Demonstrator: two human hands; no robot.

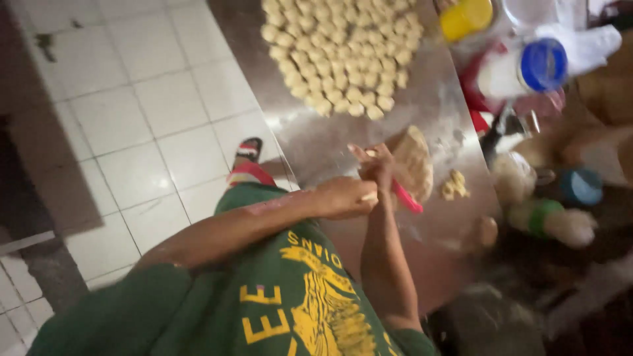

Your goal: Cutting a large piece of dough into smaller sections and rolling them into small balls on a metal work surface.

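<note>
A lump of pale dough [414,161] lies on a shiny metal table [422,237], near the table's edge and just in front of the person. The view is tilted and blurred. One hand [377,166] rests against the near side of the dough with its fingers partly curled, and it seems to grip a pink tool [407,197] whose handle sticks out below the hand; how firmly it grips cannot be told. The other hand [344,196] sits just beside it, closed into a loose fist at the table's edge, with a small pale bit showing at the fingertips; whether it holds anything more cannot be told. The blur and tilt make it unclear which hand is left and which is right. A small crumbly piece of dough [453,185] lies on the table close beside the big lump. Farther along the table, well apart from the hands, many small dough balls [339,53] sit packed together in rows. Beyond the table's far side stand a yellow cup [465,18], a white jar with a blue lid [524,69], and a bottle with a green band [547,221]. The person wears a green shirt [290,296] with yellow print. A foot in a red sandal [247,161] stands on the white tiled floor [132,112].
</note>
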